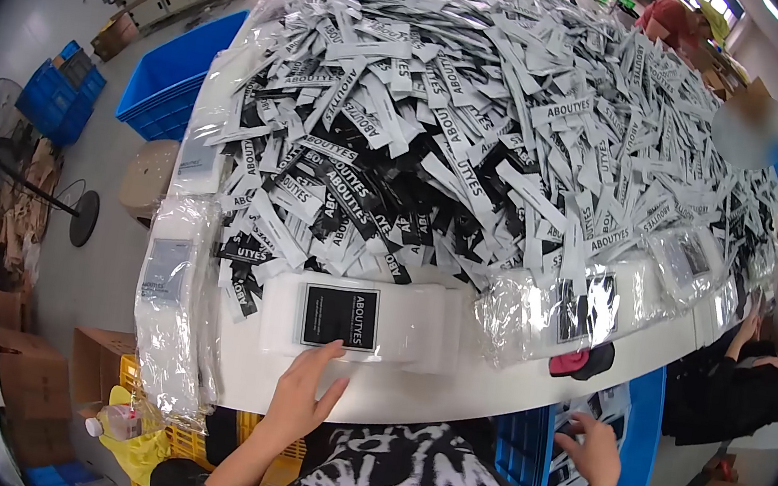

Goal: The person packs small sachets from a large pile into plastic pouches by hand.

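Near edge of the white table (477,395), left of middle: stack of milky, translucent plastic bags (412,329), flat and rectangular, soft-edged, slightly fanned toward the right. On top, a black rectangular label (339,318) printed ABOUTYES in white, under glossy film. Left hand (302,396) bare, palm down, open, thumb wide of the fingers; fingertips on the lower edge of the label, nothing gripped.

Right hand (591,451) beyond the near edge, over a blue plastic crate (642,439) with smooth, rigid walls and flat printed packets inside. Fingers loosely curled; cannot tell whether anything sits in the grasp.

Across the middle and far side of the table, a broad heap of slim flat sachets (560,113): mostly white with black lettering, a darker patch of black with white lettering toward the near side. Crisp, straight-edged strips, crossed at all angles.

Along the left edge, long bundles in crinkled clear film (177,304), shiny and creased. More wrapped bundles (536,314) right of the stack, highly reflective. Just below these, at the near edge, a small rounded pink-and-black item (580,362). Off the right side, a person in black (730,392), partly blurred.
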The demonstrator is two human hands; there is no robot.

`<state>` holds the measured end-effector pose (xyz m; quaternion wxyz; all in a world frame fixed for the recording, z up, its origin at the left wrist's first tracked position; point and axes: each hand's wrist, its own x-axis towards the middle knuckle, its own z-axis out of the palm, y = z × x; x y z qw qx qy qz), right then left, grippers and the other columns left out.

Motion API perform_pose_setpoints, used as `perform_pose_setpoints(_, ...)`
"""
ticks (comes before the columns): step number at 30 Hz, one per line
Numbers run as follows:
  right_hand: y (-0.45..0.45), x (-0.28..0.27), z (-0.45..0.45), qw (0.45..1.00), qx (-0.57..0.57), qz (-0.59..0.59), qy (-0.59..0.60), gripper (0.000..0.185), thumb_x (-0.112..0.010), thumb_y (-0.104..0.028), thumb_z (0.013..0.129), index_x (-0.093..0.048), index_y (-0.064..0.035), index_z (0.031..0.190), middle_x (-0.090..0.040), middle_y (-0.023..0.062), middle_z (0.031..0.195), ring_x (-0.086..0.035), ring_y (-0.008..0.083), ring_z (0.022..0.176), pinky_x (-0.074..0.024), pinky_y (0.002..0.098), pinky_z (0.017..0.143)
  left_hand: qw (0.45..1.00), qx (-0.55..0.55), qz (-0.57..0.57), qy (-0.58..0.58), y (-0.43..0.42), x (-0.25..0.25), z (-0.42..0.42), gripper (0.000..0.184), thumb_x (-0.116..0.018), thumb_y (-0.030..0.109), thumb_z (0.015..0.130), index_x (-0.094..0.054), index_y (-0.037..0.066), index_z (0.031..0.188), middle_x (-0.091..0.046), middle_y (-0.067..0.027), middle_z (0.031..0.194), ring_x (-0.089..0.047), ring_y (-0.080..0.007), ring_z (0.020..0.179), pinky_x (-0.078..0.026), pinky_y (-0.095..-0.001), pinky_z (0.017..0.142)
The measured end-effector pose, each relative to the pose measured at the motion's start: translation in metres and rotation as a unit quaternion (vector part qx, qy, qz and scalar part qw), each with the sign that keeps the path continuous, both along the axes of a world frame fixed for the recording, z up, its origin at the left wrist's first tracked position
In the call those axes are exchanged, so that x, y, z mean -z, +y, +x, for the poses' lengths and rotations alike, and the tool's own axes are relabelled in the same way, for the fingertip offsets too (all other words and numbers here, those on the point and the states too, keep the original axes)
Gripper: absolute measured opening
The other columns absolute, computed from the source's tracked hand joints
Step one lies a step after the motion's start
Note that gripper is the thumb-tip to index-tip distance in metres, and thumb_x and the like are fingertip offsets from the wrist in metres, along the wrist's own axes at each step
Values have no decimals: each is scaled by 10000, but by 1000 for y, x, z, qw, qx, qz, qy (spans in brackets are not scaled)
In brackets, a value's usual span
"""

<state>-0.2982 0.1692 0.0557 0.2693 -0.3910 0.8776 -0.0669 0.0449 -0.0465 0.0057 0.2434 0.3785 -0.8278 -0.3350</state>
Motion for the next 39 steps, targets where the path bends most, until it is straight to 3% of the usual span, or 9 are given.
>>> perform_pose_setpoints(4,-93,5,44,943,-136,-200,-229,283,-680,-84,780,-631,12,1042,-689,133,917,-672,214,845,-504,305,744,991,62,-117,38,-13,12,-22,510,-681,121,779,-491,-4,1235,-588,-166,1150,-549,-350,1098,-447,-403,914)
perform_pose_setpoints(10,-261,25,122,834,-304,-424,-181,241,-650,-60,796,-624,3,1027,-662,144,956,-649,255,855,-500,317,733,980,-30,-194,21,-12,55,-47,536,-753,218,711,-561,20,1171,-556,-156,1229,-517,-327,1162,-410,-435,982)
perform_pose_setpoints(12,-319,53,144,782,-335,-526,16,301,-646,-69,778,-586,8,1063,-642,154,959,-624,286,882,-499,363,733,975,-33,-218,23,-11,68,-49,561,-754,257,703,-559,19,1172,-540,-165,1248,-510,-317,1172,-405,-419,988)
perform_pose_setpoints(17,-361,74,163,881,-258,-386,86,281,-592,-103,769,-543,1,1025,-617,206,912,-616,349,812,-490,427,687,973,-47,-223,18,-13,69,-45,562,-736,297,718,-557,19,1172,-529,-167,1266,-508,-304,1179,-396,-400,1003)
perform_pose_setpoints(23,-336,29,189,889,-246,-369,-111,209,-632,-145,791,-508,1,875,-604,194,735,-611,345,665,-483,435,580,970,-69,-229,50,-12,69,-47,510,-755,278,707,-595,31,1124,-551,-139,1251,-527,-277,1164,-418,-383,980)
perform_pose_setpoints(25,-346,43,221,814,-401,-420,12,207,-662,-155,770,-537,-9,846,-600,175,758,-617,329,699,-493,408,607,969,-65,-231,50,-14,70,-52,506,-762,284,694,-600,23,1097,-571,-134,1208,-543,-278,1134,-428,-382,968)
perform_pose_setpoints(31,-361,71,228,832,-349,-430,-24,208,-674,-149,733,-520,-15,773,-568,190,793,-594,340,735,-457,431,613,977,-53,-204,38,-14,72,-44,540,-693,333,762,-551,7,1168,-537,-157,1232,-515,-299,1152,-403,-402,982)
perform_pose_setpoints(38,-224,34,150,804,-111,-447,-378,421,-687,27,758,-425,-53,1079,-427,33,1009,-462,76,749,-396,203,619,988,10,-147,35,-21,63,-35,510,-692,223,757,-542,50,1212,-480,-164,1318,-449,-316,1233,-355,-430,1029)
perform_pose_setpoints(39,-204,43,139,835,-116,-472,-259,405,-663,23,776,-427,-59,1096,-461,24,924,-475,70,727,-399,189,630,990,18,-139,28,-19,65,-34,512,-693,205,752,-539,53,1217,-472,-164,1329,-438,-316,1245,-348,-430,1036)
